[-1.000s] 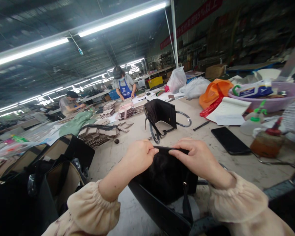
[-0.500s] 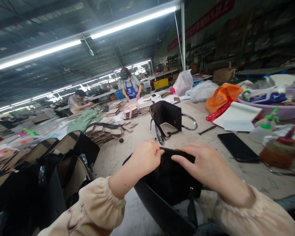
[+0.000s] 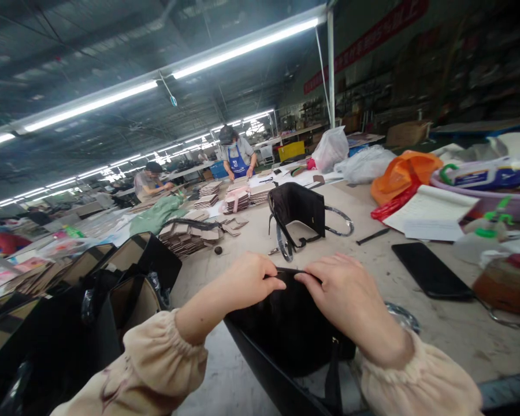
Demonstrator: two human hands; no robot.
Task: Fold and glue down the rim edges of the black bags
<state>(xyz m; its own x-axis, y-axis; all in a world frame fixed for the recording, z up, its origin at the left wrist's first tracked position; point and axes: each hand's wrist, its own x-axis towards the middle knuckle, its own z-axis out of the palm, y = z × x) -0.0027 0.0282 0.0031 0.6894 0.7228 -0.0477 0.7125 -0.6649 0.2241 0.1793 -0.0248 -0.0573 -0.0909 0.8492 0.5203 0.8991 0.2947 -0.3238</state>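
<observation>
A black handbag [image 3: 260, 358] lies tilted in front of me, its dark inside facing up. My left hand [image 3: 249, 280] pinches the bag's far rim between thumb and fingers. Close beside it, my right hand [image 3: 340, 292] grips the same rim, thumb inside and fingers over the outer side. A dark strap hangs at the bag's near right part. Beyond my hands a second black bag [image 3: 301, 211] stands open on the table, with plastic-wrapped handles.
More black bags [image 3: 134, 306] crowd the left. Stacked brown pieces [image 3: 186, 240] lie behind them. On the right are a black phone [image 3: 431, 270], a notebook [image 3: 433, 211], a bottle of brown liquid [image 3: 502, 289] and a purple basin [image 3: 468, 196]. A person in a blue apron [image 3: 238, 164] works farther back.
My right hand has slid left along the rim, closer to my left hand. My left hand has shifted slightly left. The view has turned a little, and a wrapped handle shows beside my right wrist.
</observation>
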